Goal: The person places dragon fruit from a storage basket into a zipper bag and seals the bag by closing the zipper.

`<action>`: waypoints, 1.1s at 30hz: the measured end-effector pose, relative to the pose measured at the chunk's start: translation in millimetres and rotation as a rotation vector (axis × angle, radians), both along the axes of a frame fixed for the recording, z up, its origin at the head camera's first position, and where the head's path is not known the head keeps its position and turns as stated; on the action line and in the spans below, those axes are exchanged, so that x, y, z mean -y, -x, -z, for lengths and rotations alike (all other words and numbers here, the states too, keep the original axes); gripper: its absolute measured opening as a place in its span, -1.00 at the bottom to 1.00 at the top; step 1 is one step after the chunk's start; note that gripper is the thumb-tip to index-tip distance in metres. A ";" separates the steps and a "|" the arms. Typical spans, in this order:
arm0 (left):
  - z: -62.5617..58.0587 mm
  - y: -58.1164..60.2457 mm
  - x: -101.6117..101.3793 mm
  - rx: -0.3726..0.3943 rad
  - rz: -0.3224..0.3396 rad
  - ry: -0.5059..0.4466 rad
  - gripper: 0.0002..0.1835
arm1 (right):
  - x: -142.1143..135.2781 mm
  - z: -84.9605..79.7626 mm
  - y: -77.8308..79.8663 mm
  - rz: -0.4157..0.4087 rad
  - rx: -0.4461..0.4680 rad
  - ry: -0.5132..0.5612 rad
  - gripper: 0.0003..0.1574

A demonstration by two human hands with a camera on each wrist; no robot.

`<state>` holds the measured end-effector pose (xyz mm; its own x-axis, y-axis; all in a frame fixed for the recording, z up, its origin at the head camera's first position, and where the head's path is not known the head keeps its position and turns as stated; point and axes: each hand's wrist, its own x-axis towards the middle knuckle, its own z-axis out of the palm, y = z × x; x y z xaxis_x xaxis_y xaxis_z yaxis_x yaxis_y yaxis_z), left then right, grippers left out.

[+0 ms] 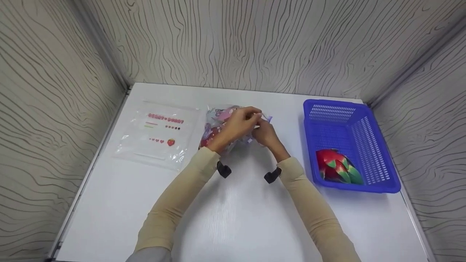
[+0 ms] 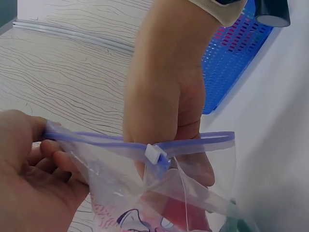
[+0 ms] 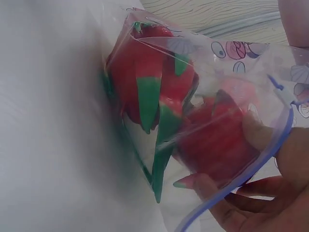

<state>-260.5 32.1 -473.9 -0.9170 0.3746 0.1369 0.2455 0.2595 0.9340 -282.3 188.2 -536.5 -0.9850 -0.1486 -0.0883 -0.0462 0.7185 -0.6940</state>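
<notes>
A clear zip bag with a purple zip, white slider and printed cartoons stands mid-table. My left hand pinches its mouth at one end of the zip; the left wrist view shows that hand at the left. My right hand reaches down through the opening, seen partly through the plastic. In the right wrist view, the right hand's fingers and thumb hold a red dragon fruit inside the bag. Beside it lies another red dragon fruit with green-tipped scales.
A blue plastic basket stands at the right of the white table, with a red and green dragon fruit near its front. Flat at the left lies another clear zip bag with strawberry prints. Patterned panels enclose the back and sides.
</notes>
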 end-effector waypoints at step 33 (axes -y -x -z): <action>19.7 13.5 4.5 -0.026 -0.063 0.088 -0.74 | -34.7 36.5 -19.7 0.063 0.092 0.298 -0.29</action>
